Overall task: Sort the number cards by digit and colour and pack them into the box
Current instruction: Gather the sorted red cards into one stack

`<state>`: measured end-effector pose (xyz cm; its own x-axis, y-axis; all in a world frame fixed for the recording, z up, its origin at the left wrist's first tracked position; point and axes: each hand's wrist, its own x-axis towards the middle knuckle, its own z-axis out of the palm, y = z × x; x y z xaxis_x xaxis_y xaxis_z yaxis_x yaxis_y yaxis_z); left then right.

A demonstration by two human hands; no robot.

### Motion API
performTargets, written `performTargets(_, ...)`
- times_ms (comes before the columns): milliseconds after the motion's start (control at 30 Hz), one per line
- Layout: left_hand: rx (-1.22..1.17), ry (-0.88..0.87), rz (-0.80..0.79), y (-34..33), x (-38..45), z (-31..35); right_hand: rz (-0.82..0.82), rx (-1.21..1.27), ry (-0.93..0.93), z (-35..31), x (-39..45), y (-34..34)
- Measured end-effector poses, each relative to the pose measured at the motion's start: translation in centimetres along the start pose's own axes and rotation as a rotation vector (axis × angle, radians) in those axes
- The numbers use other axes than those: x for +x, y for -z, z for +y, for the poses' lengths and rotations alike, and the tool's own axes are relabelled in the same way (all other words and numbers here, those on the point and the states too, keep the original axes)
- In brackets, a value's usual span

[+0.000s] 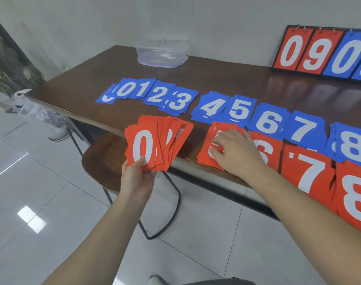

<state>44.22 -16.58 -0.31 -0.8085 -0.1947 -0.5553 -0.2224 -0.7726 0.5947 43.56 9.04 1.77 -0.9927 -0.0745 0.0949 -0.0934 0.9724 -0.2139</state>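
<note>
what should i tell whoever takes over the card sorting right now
Left hand grips a fan of red cards, a 0 in front.
Right hand rests on the red 5 pile at the table's near edge.
Done: blue piles 0 to 8 in a row; red 6, 7 and 8 laid out.
Left: sort the fanned red cards, then pack everything into the clear box at the far edge; nothing packed that I can see.

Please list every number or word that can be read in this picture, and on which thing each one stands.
"0", "0", "1", "2", "3", "4", "5", "6", "7", "8": blue card piles on the table.
"6", "7", "8": red card piles.
"0": front of the red fan in the left hand.
Pile under the right hand: digit covered.
"0 9 0": scoreboard.
</note>
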Motion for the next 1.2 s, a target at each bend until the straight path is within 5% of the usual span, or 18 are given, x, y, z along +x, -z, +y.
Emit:
performTargets(167,0.023,-0.003,-0.058,0.2,-0.6,-1.3,-0.092,0.044,0.011,-0.6,-1.0,-0.2)
performTargets(767,0.107,-0.036,-0.103,-0.7,-1.5,-2.7,0.059,0.469,-0.012,-5.8,0.1,-1.0)
performTargets(1000,0.358,-0.260,-0.221,-3.0,-1.7,0.2,-0.032,1.277,-0.484,-3.8,2.8,0.9)
performTargets(1200,0.726,-0.590,-0.410,-5.7,-2.0,1.9,0.025,1.618,-0.492,-3.4,3.6,2.4)
